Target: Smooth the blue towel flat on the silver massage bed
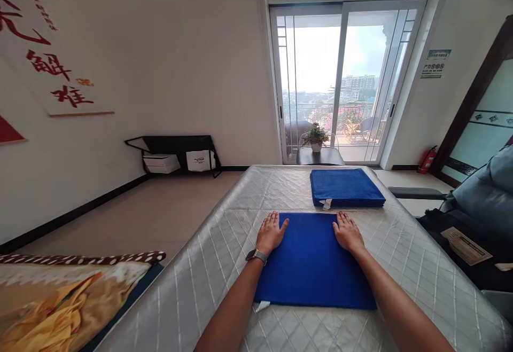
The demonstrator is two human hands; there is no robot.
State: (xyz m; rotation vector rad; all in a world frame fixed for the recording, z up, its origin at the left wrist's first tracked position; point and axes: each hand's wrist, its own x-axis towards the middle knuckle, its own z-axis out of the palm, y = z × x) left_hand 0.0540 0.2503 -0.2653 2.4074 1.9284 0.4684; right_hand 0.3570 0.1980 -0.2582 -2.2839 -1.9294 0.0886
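The left hand (270, 234) and right hand (348, 233) lie flat at the cloth (315, 266)'s far corners, fingers together, thumbs apart. It lies on the mattress (192, 272) (a blue stack (344, 185) is nearer the far edge).

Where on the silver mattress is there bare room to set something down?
Bare mattress shows between its left edge and the left hand, left of the folded blue stack, and right of the right hand. The middle is crowded: the hands touch the near blue cloth, the stack just beyond.
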